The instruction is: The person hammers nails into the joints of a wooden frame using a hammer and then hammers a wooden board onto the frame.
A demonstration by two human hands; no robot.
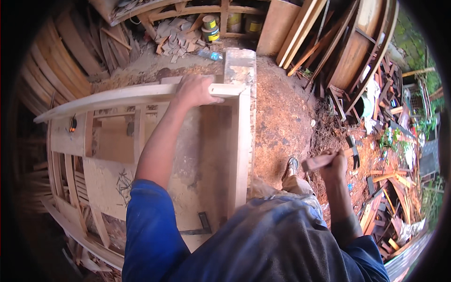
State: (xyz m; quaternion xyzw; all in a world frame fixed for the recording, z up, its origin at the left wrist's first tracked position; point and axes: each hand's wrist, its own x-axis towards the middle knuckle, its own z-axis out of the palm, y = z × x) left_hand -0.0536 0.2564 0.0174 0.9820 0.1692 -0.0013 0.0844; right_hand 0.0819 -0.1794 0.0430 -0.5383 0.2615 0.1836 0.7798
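Note:
My left hand (194, 89) is closed over the far rail of a pale wooden frame (242, 141), close to its right corner. The fingers wrap over the rail's edge. Out to the right, away from the frame, my right hand (333, 163) grips a claw hammer (355, 152) by its wooden handle. The hammer's dark metal head points right, and the handle's thick end sticks out to the left of my fist. Inside the frame, a pile of nails (124, 184) lies on a pale board. A dark metal square (204, 222) rests nearer my body.
The frame lies over a worn bench (239, 63). Long planks (347, 61) lean at the far right, and more boards (63, 56) stand at the left. Wood scraps (390, 197) litter the right side. Paint tins (211, 30) and a plastic bottle (210, 55) are at the back.

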